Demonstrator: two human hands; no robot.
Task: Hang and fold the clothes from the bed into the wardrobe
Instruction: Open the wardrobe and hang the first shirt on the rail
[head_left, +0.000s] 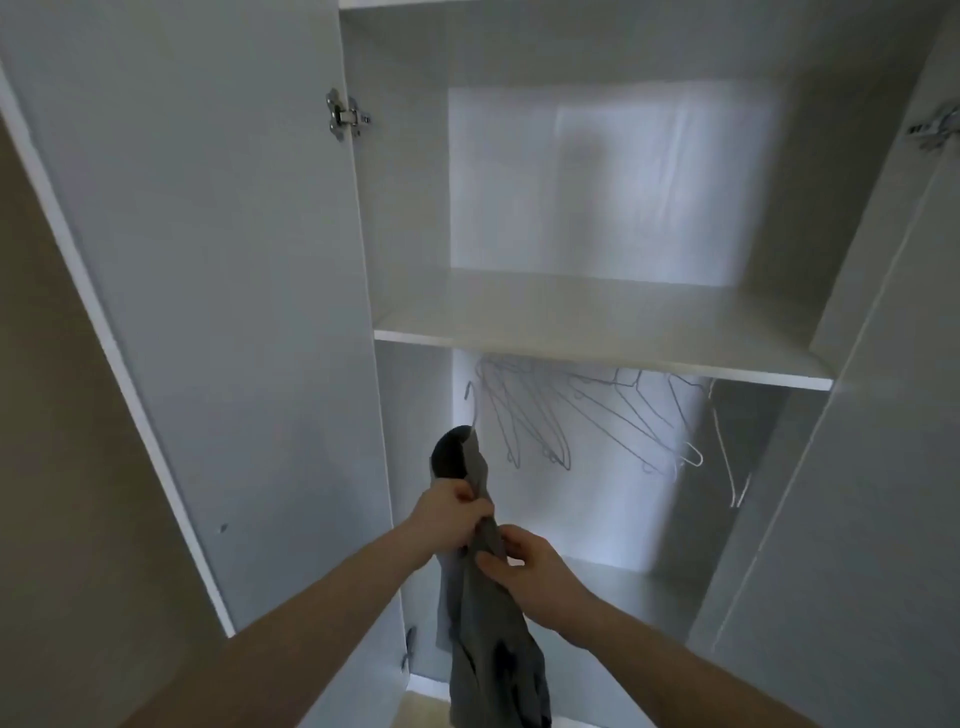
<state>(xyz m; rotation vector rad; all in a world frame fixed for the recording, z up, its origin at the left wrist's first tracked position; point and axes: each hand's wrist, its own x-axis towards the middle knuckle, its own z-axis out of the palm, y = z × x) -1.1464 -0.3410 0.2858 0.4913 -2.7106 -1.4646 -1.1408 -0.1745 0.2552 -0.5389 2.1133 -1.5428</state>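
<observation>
— So where is the garment (488, 613) right now?

— Bunched between both hands in front of the open wardrobe (597, 332). The left hand (452, 512) grips it high up, fingers (470, 496) curled round a gathered neck of cloth; a dark end pokes up above those fingers. The right hand (530, 571) pinches a fold just below and beside them, and the rest hangs limp beneath.

— How will it handle?

— Soft, light and floppy, I'd judge: no stiffness, so it sags wherever it isn't held. Not fragile, not slippery.

— Where to take hold?

— Probably at a seam or edge, spread apart, so it opens flat. The wire hangers (571, 415) hang beyond the fingers, under the shelf (623, 364).
</observation>
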